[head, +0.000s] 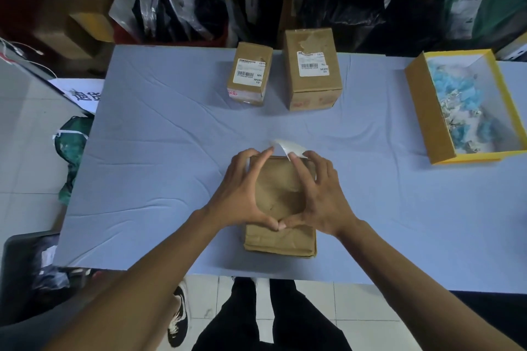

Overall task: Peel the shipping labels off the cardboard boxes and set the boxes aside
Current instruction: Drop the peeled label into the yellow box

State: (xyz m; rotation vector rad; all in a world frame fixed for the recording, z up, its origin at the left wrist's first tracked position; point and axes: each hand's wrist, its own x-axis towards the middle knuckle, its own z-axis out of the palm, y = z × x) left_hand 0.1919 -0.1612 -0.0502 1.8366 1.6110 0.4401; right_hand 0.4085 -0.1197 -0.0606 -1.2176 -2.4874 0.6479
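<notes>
A worn cardboard box (281, 239) stands near the table's front edge. My left hand (242, 194) rests on its top left side, fingers spread over the far corner. My right hand (319, 196) lies on the top right side and pinches a curled white label (288, 147) at the box's far edge. The thumbs touch each other at the near side of the top. Two more cardboard boxes stand at the back: a smaller one (249, 94) and a larger one (312, 88), each with a white barcode label on top.
A yellow-rimmed open box (425, 117) with blue and white scraps lies at the right. The table carries a light blue cloth (156, 165). Bags and cartons crowd the floor behind; a green bag (72, 148) sits at the left.
</notes>
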